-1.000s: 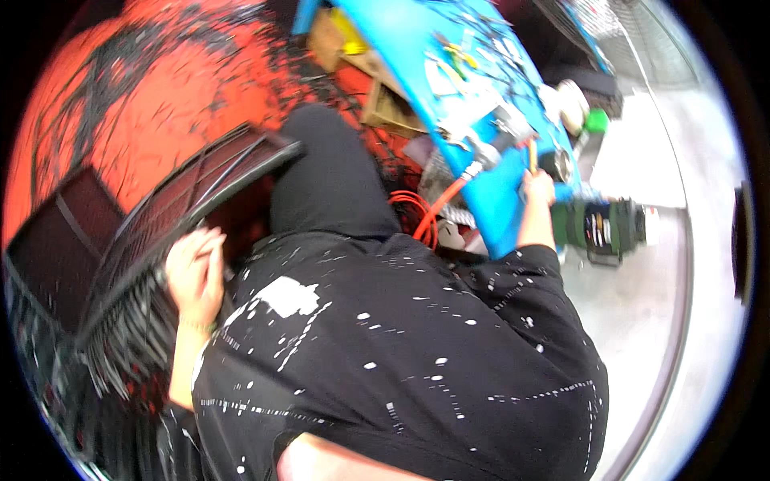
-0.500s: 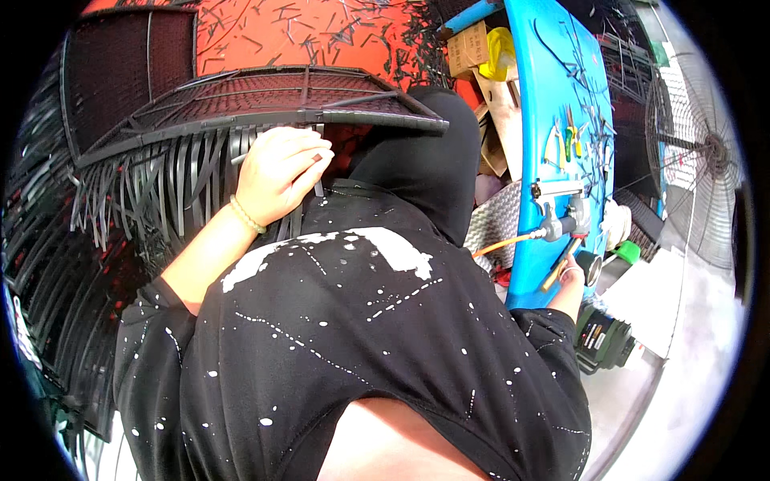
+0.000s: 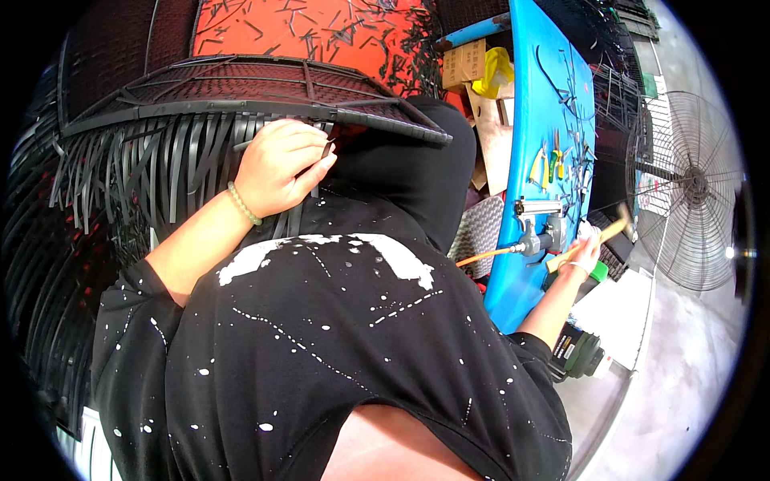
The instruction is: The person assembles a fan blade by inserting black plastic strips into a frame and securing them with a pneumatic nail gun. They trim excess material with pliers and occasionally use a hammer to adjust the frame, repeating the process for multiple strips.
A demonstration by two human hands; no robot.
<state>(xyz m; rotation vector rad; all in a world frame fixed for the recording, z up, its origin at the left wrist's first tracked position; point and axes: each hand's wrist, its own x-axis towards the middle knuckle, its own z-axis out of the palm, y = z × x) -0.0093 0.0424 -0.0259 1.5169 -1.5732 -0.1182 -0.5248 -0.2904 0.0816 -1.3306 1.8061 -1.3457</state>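
My left hand (image 3: 282, 164) is closed at the lower edge of a dark woven frame panel (image 3: 257, 104), thumb against fingers. A short dark piece of flat strip (image 3: 329, 147) shows between the fingertips; most of it is hidden. Many loose grey-black strips (image 3: 172, 164) hang from the frame beside that hand. Out to the right, over the near end of a blue table (image 3: 513, 280), my right hand (image 3: 584, 250) grips a hammer (image 3: 611, 230) by its light wooden handle. The hammer's head, at the far right end, is blurred.
A pneumatic tool (image 3: 545, 236) with an orange hose lies on the blue table, and pliers (image 3: 539, 164) and strip scraps lie farther up. A fan (image 3: 696, 184) stands at the right. Cardboard boxes (image 3: 464, 64) sit left of the table. Scraps litter the red surface (image 3: 313, 32) ahead.
My right hand has lifted the hammer up and right, away from beside the pneumatic tool. The left hand stays at the frame edge, barely shifted. The whole view has turned slightly.
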